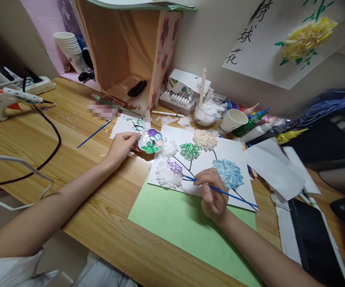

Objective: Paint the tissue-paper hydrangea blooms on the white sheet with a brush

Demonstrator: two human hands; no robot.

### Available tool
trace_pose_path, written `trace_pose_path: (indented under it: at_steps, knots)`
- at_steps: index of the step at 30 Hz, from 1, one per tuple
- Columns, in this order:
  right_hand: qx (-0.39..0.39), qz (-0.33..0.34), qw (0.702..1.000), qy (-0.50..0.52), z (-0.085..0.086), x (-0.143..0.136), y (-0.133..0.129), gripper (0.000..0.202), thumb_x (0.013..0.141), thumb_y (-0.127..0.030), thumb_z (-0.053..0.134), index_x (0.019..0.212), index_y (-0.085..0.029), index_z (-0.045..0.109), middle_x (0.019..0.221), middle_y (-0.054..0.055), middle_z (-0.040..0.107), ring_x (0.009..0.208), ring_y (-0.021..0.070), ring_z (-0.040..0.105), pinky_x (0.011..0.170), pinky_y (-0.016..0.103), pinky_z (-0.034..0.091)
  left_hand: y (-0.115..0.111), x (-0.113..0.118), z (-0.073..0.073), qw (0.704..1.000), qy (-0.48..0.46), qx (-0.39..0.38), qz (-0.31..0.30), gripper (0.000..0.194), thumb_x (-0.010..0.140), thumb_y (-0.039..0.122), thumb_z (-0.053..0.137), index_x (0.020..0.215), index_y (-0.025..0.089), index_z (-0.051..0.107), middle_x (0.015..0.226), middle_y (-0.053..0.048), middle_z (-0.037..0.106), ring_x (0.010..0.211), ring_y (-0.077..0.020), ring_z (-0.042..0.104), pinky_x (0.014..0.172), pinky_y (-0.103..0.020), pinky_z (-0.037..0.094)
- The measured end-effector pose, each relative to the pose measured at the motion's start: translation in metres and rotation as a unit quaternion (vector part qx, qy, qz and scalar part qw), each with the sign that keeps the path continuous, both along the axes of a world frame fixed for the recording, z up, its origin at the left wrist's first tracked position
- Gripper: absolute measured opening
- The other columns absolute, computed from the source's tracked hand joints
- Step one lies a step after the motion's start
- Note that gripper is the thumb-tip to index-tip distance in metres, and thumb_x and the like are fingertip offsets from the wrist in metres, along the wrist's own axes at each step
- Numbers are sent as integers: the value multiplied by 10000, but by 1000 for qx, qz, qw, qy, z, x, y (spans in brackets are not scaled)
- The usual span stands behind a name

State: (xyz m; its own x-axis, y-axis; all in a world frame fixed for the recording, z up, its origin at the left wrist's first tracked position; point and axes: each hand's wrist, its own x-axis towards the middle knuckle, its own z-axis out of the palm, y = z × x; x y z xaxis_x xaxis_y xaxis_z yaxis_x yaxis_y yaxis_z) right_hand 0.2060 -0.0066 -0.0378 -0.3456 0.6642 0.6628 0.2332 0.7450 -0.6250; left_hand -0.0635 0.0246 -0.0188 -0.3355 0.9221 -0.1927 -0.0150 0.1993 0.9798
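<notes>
My right hand (212,193) is closed round a blue paintbrush (220,191), its tip on the purple-tinted part of a white ruffled paper flower (169,175). Between the thumb and fingers of my left hand (123,149) is a small flower-shaped paint palette (151,141) with purple, green and other paints. It hovers by the far left corner of the white picture sheet (202,163). Other raised flowers on that sheet are green (190,151), beige (205,139), blue (229,173) and plain white (170,148), some with drawn dark stems. Under the sheet lies green paper (187,223).
Another blue brush (94,133) and a paint-marked paper (132,125) lie left. Behind stand a plastic tub of white scraps (206,113), a paper cup (234,120) and paint bottles (254,121). A glue gun (3,97) with cables sits far left; a black phone-like slab (316,239) lies right.
</notes>
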Motion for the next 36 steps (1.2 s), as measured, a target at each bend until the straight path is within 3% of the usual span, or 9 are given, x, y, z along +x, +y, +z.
trace_pose_path:
  at_steps: [19, 26, 33, 36]
  knots:
    - [-2, -3, 999, -39, 3, -3, 1, 188, 869, -112, 399, 895, -225, 547, 777, 36, 601, 747, 189, 550, 679, 357, 406, 0, -2, -3, 1000, 8, 6, -17, 251, 660, 363, 647, 536, 153, 586, 483, 19, 563, 437, -96, 542, 499, -216, 482]
    - [7, -22, 1000, -12, 1, -1, 1, 187, 879, -138, 397, 895, -233, 557, 758, 29, 601, 730, 190, 554, 677, 362, 414, -1, 0, -1, 1000, 2, 1, -19, 220, 651, 351, 651, 579, 146, 621, 470, 30, 550, 430, -96, 536, 486, -213, 478]
    - [9, -63, 998, 4, -3, 0, -1, 350, 944, -283, 286, 1079, -247, 607, 951, 74, 658, 908, 236, 590, 725, 408, 460, -7, 5, 8, 1000, -2, -10, -27, 260, 631, 391, 676, 616, 135, 637, 475, 28, 550, 435, -106, 546, 479, -219, 466]
    - [22, -52, 998, -11, -2, 1, -1, 344, 938, -258, 303, 1125, -254, 592, 960, 70, 674, 905, 234, 611, 729, 408, 481, -11, 8, 11, 998, 1, -13, -56, 280, 635, 415, 681, 657, 137, 656, 507, 24, 568, 440, -109, 546, 474, -222, 457]
